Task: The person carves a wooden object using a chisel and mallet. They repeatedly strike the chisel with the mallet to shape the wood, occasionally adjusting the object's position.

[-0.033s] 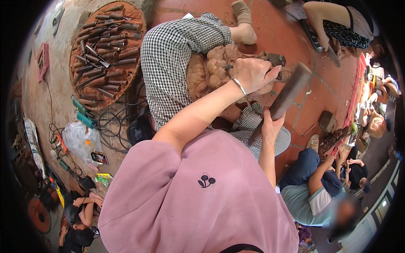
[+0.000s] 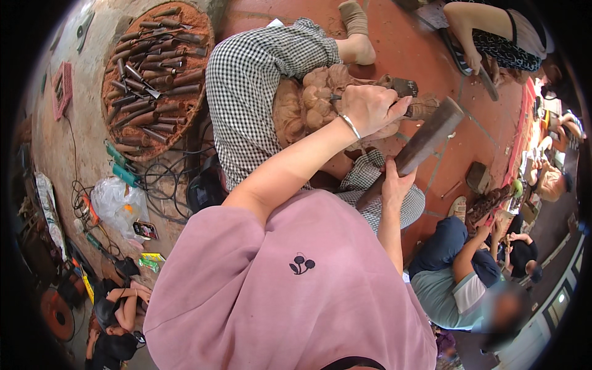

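My left hand (image 2: 372, 110), with a bracelet at its wrist, is closed around a chisel (image 2: 405, 88). The dark butt of the chisel shows beyond my thumb, and a bit of its metal blade meets a brown wood carving (image 2: 317, 98). Rounded, bulging shapes cover the carving, which rests between my legs; my hand and forearm hide part of it. Lower right, my right hand (image 2: 398, 184) is wrapped round a dark wooden club-shaped mallet (image 2: 430, 137). The mallet slants up to the right, its thick end apart from the chisel butt.
A round basket (image 2: 209, 68) of wood dust and many chisels stands at left. Below it lie green power tools (image 2: 124, 174), black cables (image 2: 169, 191), a plastic bag (image 2: 118, 206) and a phone (image 2: 145, 230). A wooden block (image 2: 478, 177) lies on the tiles. Other people sit around.
The mallet in my right hand has swung a little to the right, farther from the chisel butt. My left hand, the chisel and the carving look unmoved.
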`<state>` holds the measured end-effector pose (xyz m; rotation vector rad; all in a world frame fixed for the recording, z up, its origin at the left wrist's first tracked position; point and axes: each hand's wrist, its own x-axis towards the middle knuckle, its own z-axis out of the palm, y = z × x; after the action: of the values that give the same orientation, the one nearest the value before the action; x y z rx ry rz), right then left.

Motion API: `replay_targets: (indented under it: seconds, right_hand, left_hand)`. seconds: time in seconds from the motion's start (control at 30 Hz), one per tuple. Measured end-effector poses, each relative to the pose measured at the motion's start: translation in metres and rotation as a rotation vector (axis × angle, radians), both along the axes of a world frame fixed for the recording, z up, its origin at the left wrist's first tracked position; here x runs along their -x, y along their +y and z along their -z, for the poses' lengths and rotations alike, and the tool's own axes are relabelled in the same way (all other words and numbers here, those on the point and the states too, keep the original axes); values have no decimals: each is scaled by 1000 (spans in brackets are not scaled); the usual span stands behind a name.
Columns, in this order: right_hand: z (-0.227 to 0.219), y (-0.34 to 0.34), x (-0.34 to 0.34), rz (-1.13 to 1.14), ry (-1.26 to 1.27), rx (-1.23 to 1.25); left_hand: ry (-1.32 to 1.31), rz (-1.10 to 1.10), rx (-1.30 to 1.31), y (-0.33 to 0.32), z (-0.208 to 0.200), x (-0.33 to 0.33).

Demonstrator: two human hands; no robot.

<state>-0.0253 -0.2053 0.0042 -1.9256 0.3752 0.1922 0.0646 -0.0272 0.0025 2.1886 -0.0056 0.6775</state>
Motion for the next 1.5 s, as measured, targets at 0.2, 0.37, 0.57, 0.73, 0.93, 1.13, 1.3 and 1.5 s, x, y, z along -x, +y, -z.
replay_targets:
  seconds: [0.2, 0.37, 0.57, 0.73, 0.93, 1.13, 1.3, 1.5]
  right_hand:
    - [1, -4, -7, -63, -31, 90]
    - [4, -8, -9, -132, -36, 112]
    - [0, 6, -5, -24, 36, -85]
    - [-7, 11, -4, -18, 25, -162]
    - [-10, 9, -9, 39, -39, -180]
    - [-11, 3, -10, 85, -31, -273]
    - [-23, -3, -20, -192, 22, 164]
    - [-47, 14, -38, -289, 21, 295]
  left_hand:
    - [19, -16, -13, 0, 1, -1]
    - [34, -40, -43, 2, 3, -2]
    - [17, -58, -55, -1, 9, -4]
    - [28, 89, -157, 0, 2, 4]
    - [23, 63, 43, -7, -4, 5]
    - [27, -4, -16, 2, 3, -1]
    - [121, -215, 80, 13, -5, -11]
    - [3, -291, 294, 30, 2, -17]
